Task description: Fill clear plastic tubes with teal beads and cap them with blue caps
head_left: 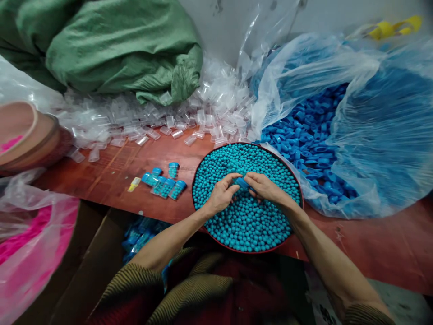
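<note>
A round red-rimmed tray (302, 198) full of small turquoise balls (248, 230) lies in front of me. Over its middle, my left hand (221, 194) and my right hand (262, 186) meet around a small container with a blue cap (241, 183). The left thumb and fingers close on its left side, while the right fingers pinch the cap side. My fingers hide most of the container's body. To the left of the tray, several capped clear containers with turquoise balls (163, 187) sit in a loose group on the red table (135, 164).
Clear empty containers (216, 119) are heaped along the back under a green sack (125, 45). A plastic bag (382, 135) of blue caps (301, 135) spreads at right. Stacked bowls (27, 131) and a bag of pink pieces (34, 243) are at left.
</note>
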`<state>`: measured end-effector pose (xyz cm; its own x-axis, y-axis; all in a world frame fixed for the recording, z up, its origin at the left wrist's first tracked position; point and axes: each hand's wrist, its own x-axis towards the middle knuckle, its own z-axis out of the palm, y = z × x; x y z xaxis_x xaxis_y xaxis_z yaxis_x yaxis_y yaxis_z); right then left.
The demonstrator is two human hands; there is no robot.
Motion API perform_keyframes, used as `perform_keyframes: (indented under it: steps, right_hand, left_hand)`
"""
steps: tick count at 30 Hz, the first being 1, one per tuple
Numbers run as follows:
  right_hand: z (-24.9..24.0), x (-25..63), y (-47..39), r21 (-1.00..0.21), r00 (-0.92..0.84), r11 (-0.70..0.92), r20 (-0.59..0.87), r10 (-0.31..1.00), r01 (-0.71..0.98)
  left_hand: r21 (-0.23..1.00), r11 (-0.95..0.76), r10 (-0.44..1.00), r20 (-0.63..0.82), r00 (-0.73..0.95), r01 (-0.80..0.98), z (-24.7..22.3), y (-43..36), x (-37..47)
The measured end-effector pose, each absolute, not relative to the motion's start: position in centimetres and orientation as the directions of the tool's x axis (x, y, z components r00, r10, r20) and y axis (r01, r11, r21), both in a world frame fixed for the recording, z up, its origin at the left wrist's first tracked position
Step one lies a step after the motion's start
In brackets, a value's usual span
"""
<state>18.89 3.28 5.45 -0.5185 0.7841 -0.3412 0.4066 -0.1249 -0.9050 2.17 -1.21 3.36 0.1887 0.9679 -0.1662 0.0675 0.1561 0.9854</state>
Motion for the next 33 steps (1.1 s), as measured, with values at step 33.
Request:
perform_keyframes:
  steps: [33]
  right_hand:
    - [4.7,17.7,-0.7,-0.905,-0.405,0.169,-0.004,0.914,0.390]
  left_hand:
    - [0.956,0.278,0.960,-0.273,0.062,-0.093,4.5,-2.9,2.2]
